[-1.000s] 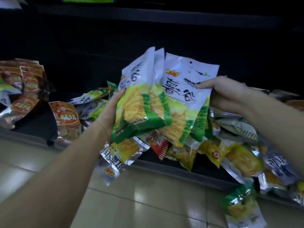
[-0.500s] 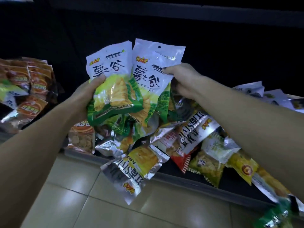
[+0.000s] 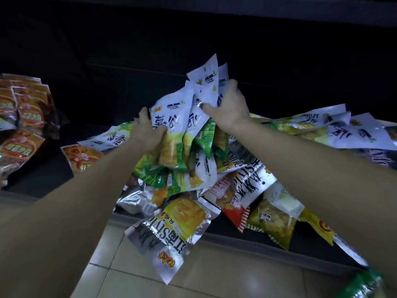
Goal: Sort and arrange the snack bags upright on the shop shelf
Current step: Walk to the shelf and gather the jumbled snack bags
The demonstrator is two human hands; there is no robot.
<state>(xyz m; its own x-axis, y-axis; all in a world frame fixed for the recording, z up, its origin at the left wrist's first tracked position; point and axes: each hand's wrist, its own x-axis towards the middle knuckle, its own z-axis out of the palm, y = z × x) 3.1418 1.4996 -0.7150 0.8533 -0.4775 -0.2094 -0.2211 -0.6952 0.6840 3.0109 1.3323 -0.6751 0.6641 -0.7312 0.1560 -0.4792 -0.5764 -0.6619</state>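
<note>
Foil-slick green-and-white bags (image 3: 171, 134), light, puffy & slippery, clamped between left hand (image 3: 148, 134) & right hand (image 3: 231, 106) above shelf (image 3: 247, 239) front edge; best pinched by flat top seams.

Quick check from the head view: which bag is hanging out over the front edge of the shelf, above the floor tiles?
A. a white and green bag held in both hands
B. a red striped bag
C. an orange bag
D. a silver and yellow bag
D: the silver and yellow bag juts past the shelf's front edge, its lower half over the floor tiles.
</note>
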